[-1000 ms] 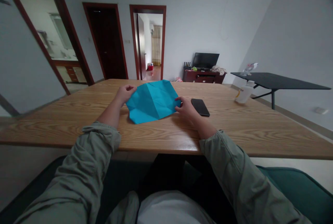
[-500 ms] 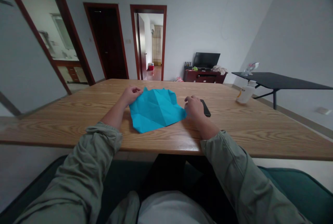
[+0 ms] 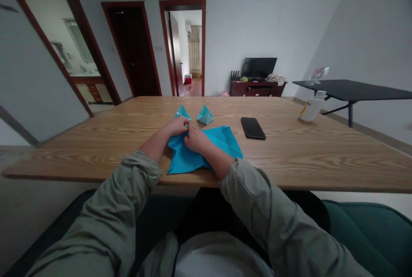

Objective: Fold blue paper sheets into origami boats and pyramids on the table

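Observation:
A creased sheet of blue paper lies near the front edge of the table, its right side raised in a fold. At its upper left part my left hand pinches the paper's edge, fingers closed. My right hand has crossed over the sheet and grips the same edge, its fingertips almost touching those of the left. Just beyond the hands stand two small folded paper pyramids, a left pyramid partly hidden by my left hand and a right pyramid in full view.
A black phone lies on the wooden table to the right of the paper. Farther right stands a white plastic bottle. A black folding table is beyond the right edge, and a television sits against the far wall.
My right hand has moved left across the sheet to meet my left hand. The paper has come down nearer the table, uncovering the two pyramids and the whole phone.

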